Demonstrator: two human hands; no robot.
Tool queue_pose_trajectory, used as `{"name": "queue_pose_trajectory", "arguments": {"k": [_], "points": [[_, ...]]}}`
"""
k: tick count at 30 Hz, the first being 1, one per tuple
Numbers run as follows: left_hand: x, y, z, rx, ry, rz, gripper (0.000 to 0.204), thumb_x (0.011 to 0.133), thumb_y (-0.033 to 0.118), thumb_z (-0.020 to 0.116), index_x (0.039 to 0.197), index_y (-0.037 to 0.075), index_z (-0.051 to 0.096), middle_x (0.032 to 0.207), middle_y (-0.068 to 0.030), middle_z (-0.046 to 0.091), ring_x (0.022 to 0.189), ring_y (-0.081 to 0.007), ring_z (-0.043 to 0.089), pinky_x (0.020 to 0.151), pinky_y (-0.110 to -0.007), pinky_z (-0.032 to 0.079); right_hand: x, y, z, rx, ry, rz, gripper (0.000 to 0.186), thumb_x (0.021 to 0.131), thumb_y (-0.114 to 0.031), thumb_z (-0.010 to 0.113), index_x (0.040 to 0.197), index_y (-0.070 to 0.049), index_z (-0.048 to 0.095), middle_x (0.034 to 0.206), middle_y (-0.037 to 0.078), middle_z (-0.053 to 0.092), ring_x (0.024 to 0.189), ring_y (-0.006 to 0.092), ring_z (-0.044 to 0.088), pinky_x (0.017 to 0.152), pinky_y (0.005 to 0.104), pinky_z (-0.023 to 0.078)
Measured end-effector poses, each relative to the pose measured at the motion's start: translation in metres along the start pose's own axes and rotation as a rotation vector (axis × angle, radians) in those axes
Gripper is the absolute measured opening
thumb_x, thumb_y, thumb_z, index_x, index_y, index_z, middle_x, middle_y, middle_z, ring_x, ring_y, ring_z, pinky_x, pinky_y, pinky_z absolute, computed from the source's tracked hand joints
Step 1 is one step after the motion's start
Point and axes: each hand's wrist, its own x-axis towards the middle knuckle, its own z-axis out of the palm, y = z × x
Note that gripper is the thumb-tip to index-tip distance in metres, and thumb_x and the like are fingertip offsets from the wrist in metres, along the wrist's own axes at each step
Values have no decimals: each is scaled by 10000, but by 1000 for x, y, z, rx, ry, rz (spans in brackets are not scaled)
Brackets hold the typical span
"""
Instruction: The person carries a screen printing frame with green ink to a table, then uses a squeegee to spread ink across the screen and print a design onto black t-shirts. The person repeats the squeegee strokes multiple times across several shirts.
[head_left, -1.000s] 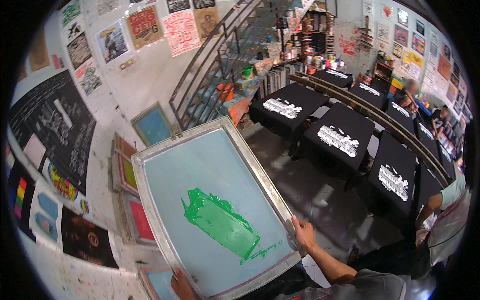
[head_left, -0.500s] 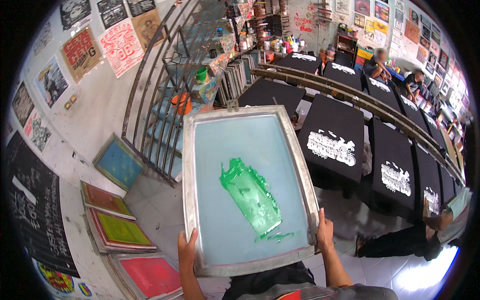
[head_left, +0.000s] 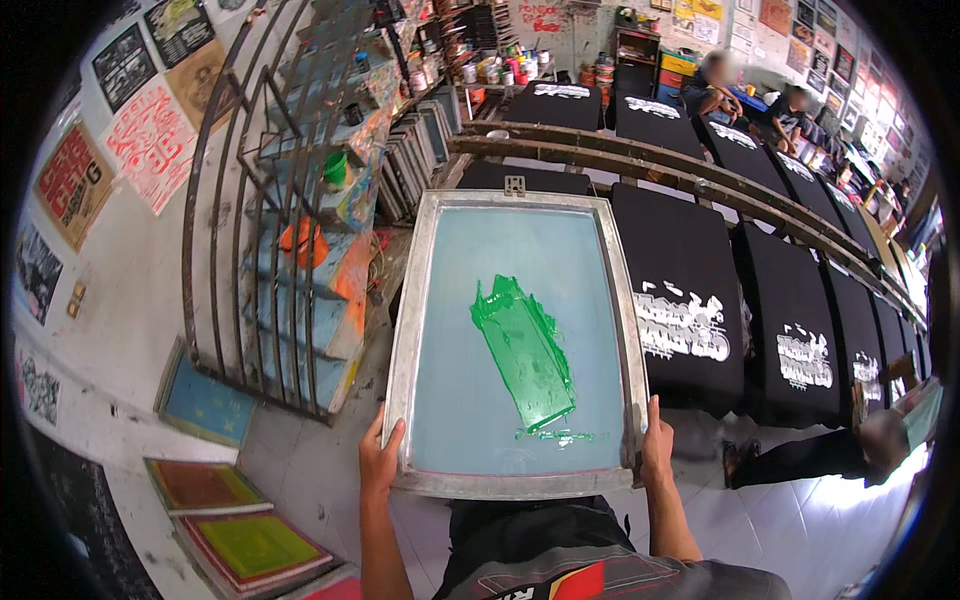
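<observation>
Two hands | left hand point(head_left: 379, 458), right hand point(head_left: 655, 447) | fingers gripping screen frame point(head_left: 420, 300) corners

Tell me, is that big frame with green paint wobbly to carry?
Probably stiff: the screen frame has straight metal-looking edges. It likely tips easily, since the left hand and right hand grip only its near corners. The wet-looking green ink might slide.

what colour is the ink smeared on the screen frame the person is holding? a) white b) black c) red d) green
d, the screen frame, held at its near corners by the left hand and the right hand, carries a green ink smear on its pale blue mesh.
</observation>
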Motion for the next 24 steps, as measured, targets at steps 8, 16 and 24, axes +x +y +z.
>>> {"name": "queue_pose_trajectory", "arguments": {"k": [8, 16, 24], "points": [[240, 3, -14, 82, -202, 60, 633, 991, 219, 712, 1502, -60, 462, 1416, -160, 605, 1265, -204, 577, 1069, -318, 443, 44, -50, 142, 48, 134, -12, 730, 1006, -632, 541, 666, 15, 536, 654, -5, 444, 653, 110, 370, 571, 339, 309], [399, 20, -25, 3, -361, 45, 631, 996, 232, 705, 1509, -43, 462, 1426, -166, 593, 1247, -206, 590, 1063, -316, 447, 65, -98, 245, -27, 300, 11, 763, 991, -640, 558, 810, 94, 663, 668, 21, 482, 663, 122, 395, 583, 349, 336], [417, 31, -19, 95, -391, -47, 655, 1006, 197, 686, 1545, -40, 399, 1489, -190, 538, 1316, -222, 546, 1102, -323, 416, 69, -123, 256, -121, 345, 83, 769, 1006, -625, 536, 810, 113, 629, 688, 22, 494, 705, 132, 423, 623, 349, 367]]}}
